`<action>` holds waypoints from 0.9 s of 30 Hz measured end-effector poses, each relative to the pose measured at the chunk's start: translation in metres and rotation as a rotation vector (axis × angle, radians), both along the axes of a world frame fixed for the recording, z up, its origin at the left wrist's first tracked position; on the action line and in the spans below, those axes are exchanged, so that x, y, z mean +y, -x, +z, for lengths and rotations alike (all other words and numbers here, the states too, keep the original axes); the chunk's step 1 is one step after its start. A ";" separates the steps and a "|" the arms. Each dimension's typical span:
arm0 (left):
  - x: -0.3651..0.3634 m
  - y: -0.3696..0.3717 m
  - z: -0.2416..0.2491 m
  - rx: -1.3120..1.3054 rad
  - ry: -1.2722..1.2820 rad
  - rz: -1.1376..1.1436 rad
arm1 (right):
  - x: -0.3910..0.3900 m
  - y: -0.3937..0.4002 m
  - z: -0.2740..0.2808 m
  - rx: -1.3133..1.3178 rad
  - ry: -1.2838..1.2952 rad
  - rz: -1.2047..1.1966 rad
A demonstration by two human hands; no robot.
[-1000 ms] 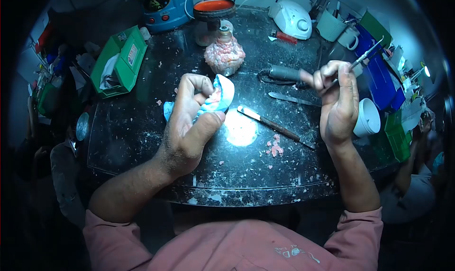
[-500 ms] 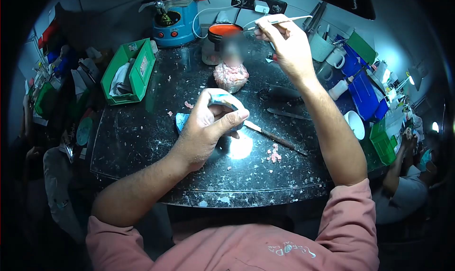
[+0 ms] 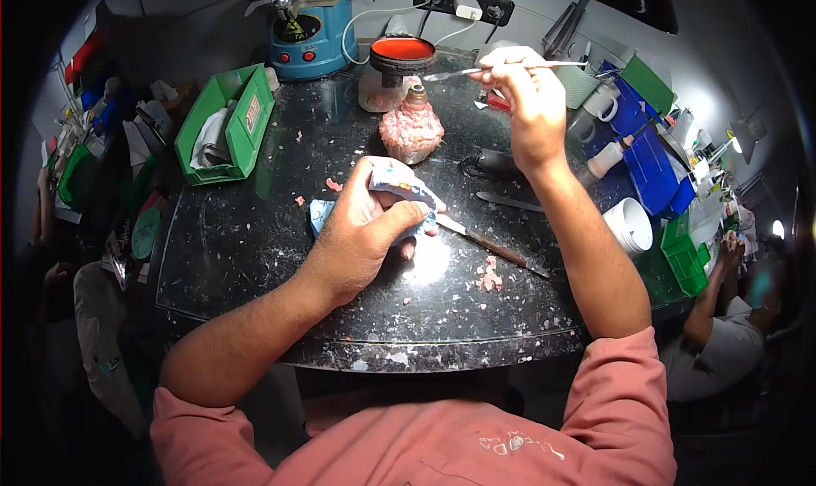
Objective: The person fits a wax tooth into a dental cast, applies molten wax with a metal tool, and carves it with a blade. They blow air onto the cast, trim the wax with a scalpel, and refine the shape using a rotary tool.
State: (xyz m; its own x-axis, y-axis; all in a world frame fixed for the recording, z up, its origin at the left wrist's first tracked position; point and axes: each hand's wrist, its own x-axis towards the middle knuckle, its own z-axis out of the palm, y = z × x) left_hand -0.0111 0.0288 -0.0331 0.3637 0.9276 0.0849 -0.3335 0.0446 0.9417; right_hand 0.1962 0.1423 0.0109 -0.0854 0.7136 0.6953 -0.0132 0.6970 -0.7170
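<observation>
My left hand [image 3: 361, 235] is closed around a pale blue, curved dental model [image 3: 393, 177], held low above the bench with its arch facing up. Another light-blue piece [image 3: 320, 216] shows behind that wrist, partly hidden. Between its fingers my right hand [image 3: 531, 108] grips a slim wax carver [image 3: 452, 74], roughly level, its blade pointing left. Below and left of the blade stands a burner [image 3: 412, 133] caked in pink wax, its metal nozzle bare. Close behind it is a round black pot [image 3: 403, 53] of red wax. I cannot make out a flame.
A wooden-handled knife [image 3: 501, 251] lies by pink wax scraps [image 3: 489, 275]; a second blade [image 3: 508, 201] is farther back. A green bin [image 3: 249, 133] and blue machine [image 3: 312, 44] stand left. A white cup [image 3: 629, 225] and mug [image 3: 602, 104] are right. Another person [image 3: 722, 341] sits at right.
My right hand has moved slightly right and down, and the carver has turned nearer level. The left hand still holds the dental model, tilted a little differently. The picture is brighter.
</observation>
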 end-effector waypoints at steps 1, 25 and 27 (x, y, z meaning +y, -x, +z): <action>0.000 -0.001 0.001 0.002 -0.016 0.006 | -0.006 0.000 -0.004 -0.047 0.020 -0.030; -0.016 -0.001 0.024 -0.146 -0.049 -0.069 | -0.004 0.004 -0.009 -0.109 -0.091 -0.037; -0.016 0.000 0.025 -0.158 -0.036 -0.082 | -0.009 0.010 -0.006 -0.097 -0.071 -0.045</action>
State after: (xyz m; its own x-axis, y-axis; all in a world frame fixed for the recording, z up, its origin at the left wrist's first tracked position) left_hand -0.0109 0.0127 -0.0084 0.4174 0.8907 0.1798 -0.4745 0.0450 0.8791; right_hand 0.1866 0.1331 0.0044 -0.1238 0.6674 0.7343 0.0865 0.7445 -0.6620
